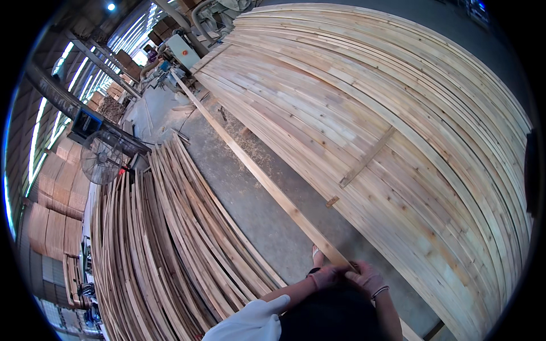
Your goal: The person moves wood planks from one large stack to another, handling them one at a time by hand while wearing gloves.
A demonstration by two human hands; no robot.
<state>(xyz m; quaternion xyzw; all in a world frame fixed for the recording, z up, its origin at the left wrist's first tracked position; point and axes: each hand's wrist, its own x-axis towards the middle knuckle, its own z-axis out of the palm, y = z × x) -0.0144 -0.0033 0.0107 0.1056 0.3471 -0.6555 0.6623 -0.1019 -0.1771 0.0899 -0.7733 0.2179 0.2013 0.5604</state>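
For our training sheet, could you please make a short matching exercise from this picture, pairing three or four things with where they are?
Things:
1. long plank
2. stack of thin strips
3. wide pile of boards
4. fan

Places:
A. far left, beyond the strips
B. right of the concrete aisle
C. held at its near end by both hands
D. left of the concrete aisle

Pairs: 1-C, 2-D, 3-B, 4-A

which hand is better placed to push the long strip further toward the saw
Right, probably. The right hand lies on top of the long wooden strip at its near end, in line with it. The left hand grips beside it, at the strip's left edge.
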